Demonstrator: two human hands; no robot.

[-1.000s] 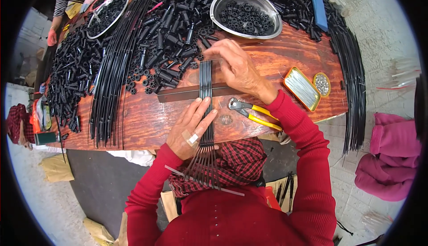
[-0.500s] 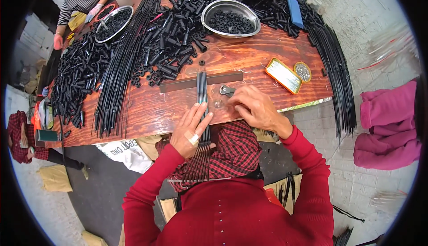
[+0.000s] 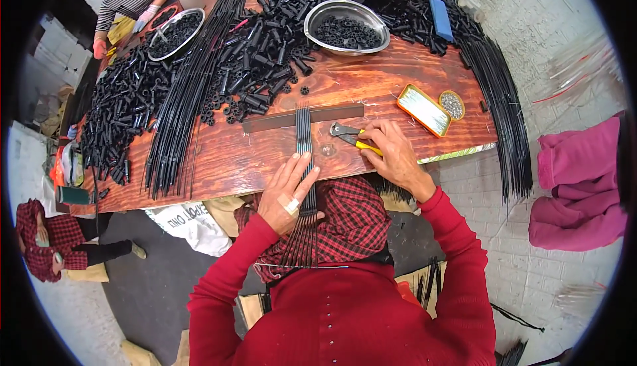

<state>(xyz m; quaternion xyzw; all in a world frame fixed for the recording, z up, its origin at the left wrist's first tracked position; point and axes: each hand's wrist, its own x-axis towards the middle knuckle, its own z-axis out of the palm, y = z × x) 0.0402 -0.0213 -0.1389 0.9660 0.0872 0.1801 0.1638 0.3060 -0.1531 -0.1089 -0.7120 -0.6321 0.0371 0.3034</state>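
My left hand (image 3: 284,197) lies over a flat row of thin black rods (image 3: 303,130), its fingers stretched across them and the thumb at their right side. A light bandage wraps one of its fingers. The rods' far ends rest over a dark brown bar (image 3: 269,124) on the wooden table; their near ends fan out over my lap. Just right of the rods, end-cutting pliers (image 3: 345,132) with yellow handles lie on the tabletop. My right hand (image 3: 395,157) has its fingers and thumb closed about the handles, the jaws pointing left.
Heaps of black plastic parts (image 3: 255,67) cover the far side, with a metal bowl (image 3: 383,42) of small black rings. Long rod bundles (image 3: 179,120) lie left. An open orange-rimmed tin (image 3: 423,109) and a round tin (image 3: 452,104) sit right. A person (image 3: 136,1) works at far left.
My right hand has drawn back a little, baring the yellow handles of the pliers. The left hand stays on the rods. The whole view has shifted slightly.
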